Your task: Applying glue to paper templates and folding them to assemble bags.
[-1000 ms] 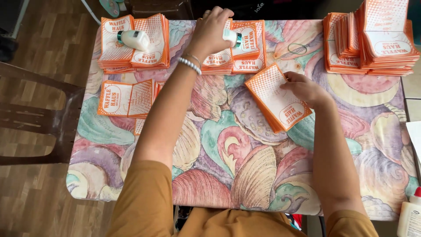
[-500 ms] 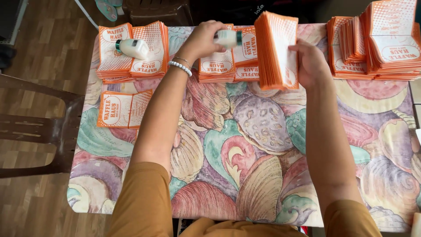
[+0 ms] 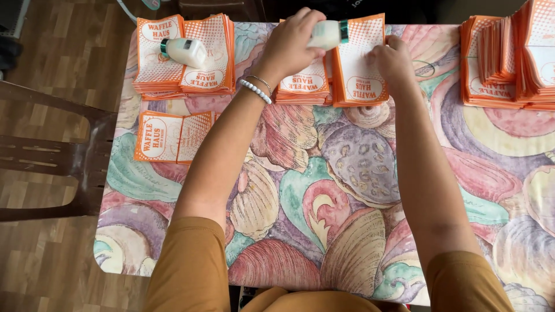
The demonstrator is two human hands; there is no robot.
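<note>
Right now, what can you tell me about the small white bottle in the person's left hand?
The small white bottle looks like smooth plastic, with a dark teal band near its cap end. It is held on its side, cap pointing right, in the left hand, above the stack of orange-and-white paper sleeves at the table's far edge. The fingers hide part of its body. A similar bottle lies on another stack, further left.

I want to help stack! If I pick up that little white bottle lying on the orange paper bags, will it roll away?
Probably, if nudged: the white bottle looks round and lies on its side atop the left stack of paper bags. It looks small, so likely light and easy to lift. Its smooth plastic may be a bit slippery.
</note>
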